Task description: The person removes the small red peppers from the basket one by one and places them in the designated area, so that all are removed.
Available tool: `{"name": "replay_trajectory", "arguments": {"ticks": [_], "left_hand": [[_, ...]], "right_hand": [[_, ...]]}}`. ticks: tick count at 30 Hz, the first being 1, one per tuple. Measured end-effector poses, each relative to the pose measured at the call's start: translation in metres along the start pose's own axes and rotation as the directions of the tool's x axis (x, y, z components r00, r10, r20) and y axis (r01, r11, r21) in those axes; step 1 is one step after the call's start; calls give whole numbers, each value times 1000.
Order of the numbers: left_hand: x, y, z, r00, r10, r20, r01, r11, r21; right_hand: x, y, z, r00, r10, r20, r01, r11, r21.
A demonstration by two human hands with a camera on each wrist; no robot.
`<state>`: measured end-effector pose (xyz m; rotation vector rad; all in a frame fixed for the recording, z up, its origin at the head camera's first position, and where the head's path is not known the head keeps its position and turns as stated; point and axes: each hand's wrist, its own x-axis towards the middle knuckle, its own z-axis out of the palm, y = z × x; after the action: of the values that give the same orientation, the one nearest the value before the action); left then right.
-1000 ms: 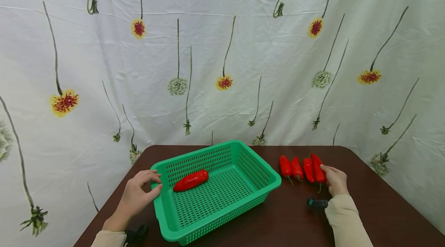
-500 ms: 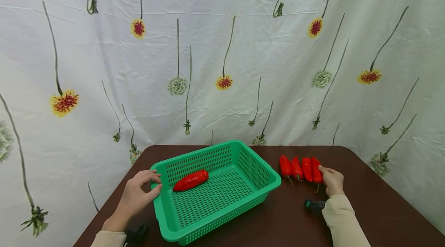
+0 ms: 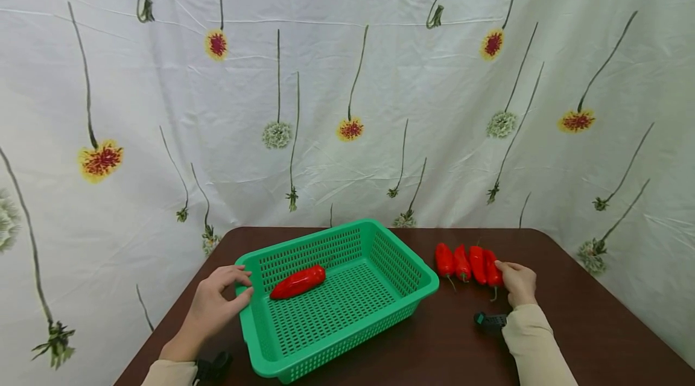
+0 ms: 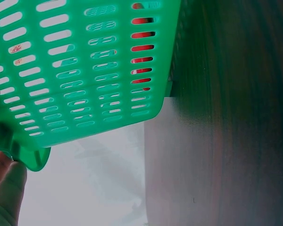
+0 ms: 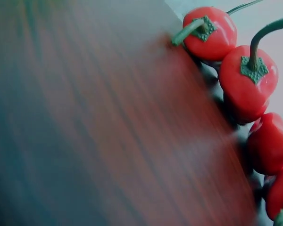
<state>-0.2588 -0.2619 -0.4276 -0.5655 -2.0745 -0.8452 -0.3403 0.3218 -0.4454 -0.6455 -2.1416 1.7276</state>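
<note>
My left hand (image 3: 217,298) holds the left rim of a green plastic basket (image 3: 336,350); in the left wrist view its fingers (image 4: 12,190) meet the outer lip. One red pepper (image 3: 298,281) lies inside the basket, near its left end. To the right of the basket, several more red peppers lie side by side on the table, stems toward me. My right hand (image 3: 519,283) holds the rightmost red pepper (image 3: 491,268) by its right side; its thumb is hidden. The right wrist view shows the row, including a red pepper (image 5: 247,77) with a curved stem, but no fingers.
Dark brown wooden table (image 3: 445,344) under everything, with rounded far corners. Behind it hangs a pale cloth (image 3: 326,84) printed with flowers. Each wrist wears a dark strap device, such as the right wrist's strap (image 3: 491,319).
My right hand has shifted slightly left with the rightmost pepper, which now lies close against its neighbour. The neighbouring peppers have nudged a little left. My left hand and the basket stay put.
</note>
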Motion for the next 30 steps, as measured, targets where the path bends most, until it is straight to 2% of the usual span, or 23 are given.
{"name": "replay_trajectory", "arguments": {"ticks": [4, 10, 12, 16, 21, 26, 28, 30], "left_hand": [[1, 1, -1, 1000, 5, -8, -5, 1000, -3], [4, 1, -3, 1000, 16, -14, -16, 1000, -9], [4, 1, -4, 1000, 17, -13, -18, 1000, -8], [5, 1, -4, 1000, 19, -7, -19, 1000, -16], [4, 1, -3, 1000, 24, -7, -24, 999, -22], [2, 2, -2, 1000, 8, -9, -8, 1000, -12], [0, 2, -2, 1000, 2, -5, -2, 1000, -10], [-1, 2, -1, 1000, -1, -2, 1, 1000, -11]], "right_hand": [[-1, -5, -2, 999, -29, -23, 27, 998, -60], [-8, -22, -2, 996, -79, -35, 76, 993, -86], [-11, -31, 0, 994, -109, -6, 108, 990, -96], [-18, -46, 4, 982, -155, 112, 166, 981, -98], [-29, -68, 10, 948, -198, 248, 223, 972, -75], [-47, -92, 24, 911, -250, 328, 292, 952, -86], [-55, -101, 30, 889, -271, 368, 322, 943, -82], [-62, -109, 36, 858, -287, 427, 348, 935, -73]]}}
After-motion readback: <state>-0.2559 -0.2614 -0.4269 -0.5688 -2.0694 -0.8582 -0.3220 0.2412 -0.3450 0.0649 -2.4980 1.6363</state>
